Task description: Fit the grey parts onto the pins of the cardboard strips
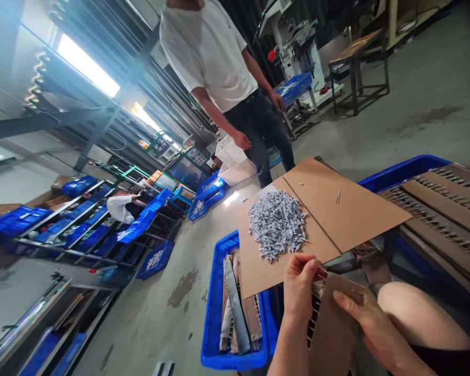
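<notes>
My right hand (362, 313) grips a brown cardboard piece (331, 326), its thumb lying on the near face. Thin pins (313, 316) stick out in a row along the left edge of this cardboard. At the top corner my left hand (302, 282) is pinched on what looks like a thin pin, its far end hidden by the fingers. Just beyond my hands lies a heap of small grey pieces (278, 224) on a flat cardboard sheet (254, 277). A couple of thin sticks (338, 197) lie on the sheet's far half.
Left of the sheet, a blue crate (207, 334) holds cardboard strips and a grey bar. On the right, cardboard strips with rows of grey pieces (434, 209) lie over another blue crate (411, 163). A person in a white shirt (215, 57) stands opposite; another sits near racks.
</notes>
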### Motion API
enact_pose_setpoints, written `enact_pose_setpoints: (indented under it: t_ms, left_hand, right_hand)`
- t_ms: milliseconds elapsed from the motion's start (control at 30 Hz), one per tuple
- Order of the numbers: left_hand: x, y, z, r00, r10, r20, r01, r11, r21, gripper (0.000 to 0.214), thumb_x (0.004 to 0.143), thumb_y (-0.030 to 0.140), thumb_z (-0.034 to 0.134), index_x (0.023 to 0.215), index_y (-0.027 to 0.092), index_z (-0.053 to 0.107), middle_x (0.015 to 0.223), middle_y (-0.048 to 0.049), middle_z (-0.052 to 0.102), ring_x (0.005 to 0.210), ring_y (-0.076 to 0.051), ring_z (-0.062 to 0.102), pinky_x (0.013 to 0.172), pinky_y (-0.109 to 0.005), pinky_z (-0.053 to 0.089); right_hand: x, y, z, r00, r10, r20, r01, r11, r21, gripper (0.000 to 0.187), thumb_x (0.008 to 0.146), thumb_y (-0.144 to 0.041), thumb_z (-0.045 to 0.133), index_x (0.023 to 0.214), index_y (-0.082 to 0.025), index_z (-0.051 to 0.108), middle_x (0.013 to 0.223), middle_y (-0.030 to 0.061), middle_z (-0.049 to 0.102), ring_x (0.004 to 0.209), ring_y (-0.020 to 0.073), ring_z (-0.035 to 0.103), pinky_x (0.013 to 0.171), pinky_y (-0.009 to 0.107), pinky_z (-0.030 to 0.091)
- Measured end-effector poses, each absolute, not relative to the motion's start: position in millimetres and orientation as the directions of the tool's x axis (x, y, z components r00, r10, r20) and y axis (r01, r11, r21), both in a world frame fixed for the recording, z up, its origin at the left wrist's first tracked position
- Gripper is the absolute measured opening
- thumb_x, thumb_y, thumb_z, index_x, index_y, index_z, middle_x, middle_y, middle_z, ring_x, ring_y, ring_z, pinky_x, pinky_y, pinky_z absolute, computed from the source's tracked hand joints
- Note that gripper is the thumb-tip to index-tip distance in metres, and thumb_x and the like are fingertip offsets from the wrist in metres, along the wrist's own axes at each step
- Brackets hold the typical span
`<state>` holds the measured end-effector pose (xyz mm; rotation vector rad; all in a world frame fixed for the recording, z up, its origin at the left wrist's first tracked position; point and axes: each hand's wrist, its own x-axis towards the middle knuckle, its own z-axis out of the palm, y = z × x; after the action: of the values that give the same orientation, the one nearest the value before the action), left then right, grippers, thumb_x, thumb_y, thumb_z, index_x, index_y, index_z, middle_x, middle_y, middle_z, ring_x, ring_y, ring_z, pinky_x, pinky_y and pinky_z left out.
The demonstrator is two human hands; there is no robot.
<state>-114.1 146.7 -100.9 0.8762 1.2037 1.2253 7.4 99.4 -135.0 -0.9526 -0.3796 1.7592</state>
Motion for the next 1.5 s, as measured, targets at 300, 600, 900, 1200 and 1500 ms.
enact_pose_setpoints:
  t_ms: [300,600,900,1200,1500]
  left_hand:
    - [-140,230,-103,-0.068,0.993,0.100,0.706,-0.023,0.708,0.010,0.082,0.025,0.060,0.075,0.022,0.067,0.071,-0.0025,0.064,0.070,-0.018,0.056,0.069,-0.027,0.040]
    - [-133,240,-121,0.082,0.995,0.064,0.982,-0.092,0.168,0.020,0.086,0.013,0.048,0.085,0.018,0.067,0.088,-0.0123,0.065,0.088,-0.025,0.056,0.077,-0.034,0.039]
    - [-140,180,-108,-0.139,0.990,-0.022,0.333,0.068,0.941,0.028,0.084,0.024,0.057,0.110,0.018,0.064,0.074,-0.0003,0.057,0.068,-0.013,0.053,0.070,-0.026,0.045]
    - [-107,128,-78,-0.014,0.942,-0.336,-0.449,0.295,0.844,0.035,0.066,0.030,0.082,0.090,0.018,0.060,0.071,0.0000,0.064,0.070,-0.013,0.063,0.067,-0.024,0.051]
    - [-105,126,-81,-0.001,0.939,-0.343,-0.415,0.312,0.855,0.030,0.070,0.030,0.080,0.081,0.016,0.056,0.074,-0.0024,0.068,0.065,-0.012,0.064,0.057,-0.020,0.047]
  right_hand:
    - [7,114,-148,0.017,0.842,-0.538,-0.707,-0.371,-0.602,0.017,0.064,-0.039,0.079,0.078,-0.029,0.076,0.084,0.0025,0.081,0.094,0.0362,0.070,0.078,0.041,0.057]
    - [10,113,-140,0.012,0.861,-0.509,-0.670,-0.371,-0.643,0.023,0.065,-0.039,0.078,0.082,-0.024,0.076,0.086,0.0039,0.081,0.095,0.0321,0.070,0.081,0.038,0.055]
    - [16,104,-139,-0.031,0.867,-0.498,-0.642,-0.399,-0.655,0.020,0.063,-0.038,0.079,0.078,-0.025,0.078,0.080,0.0046,0.081,0.088,0.0328,0.072,0.073,0.036,0.057]
    - [22,98,-131,-0.070,0.884,-0.461,-0.614,-0.403,-0.679,0.021,0.068,-0.043,0.076,0.082,-0.028,0.078,0.087,0.0045,0.081,0.097,0.0369,0.070,0.084,0.045,0.055]
    - [15,96,-125,-0.077,0.881,-0.467,-0.635,-0.405,-0.658,0.015,0.069,-0.041,0.076,0.081,-0.033,0.080,0.088,0.0023,0.081,0.095,0.0350,0.071,0.084,0.041,0.055]
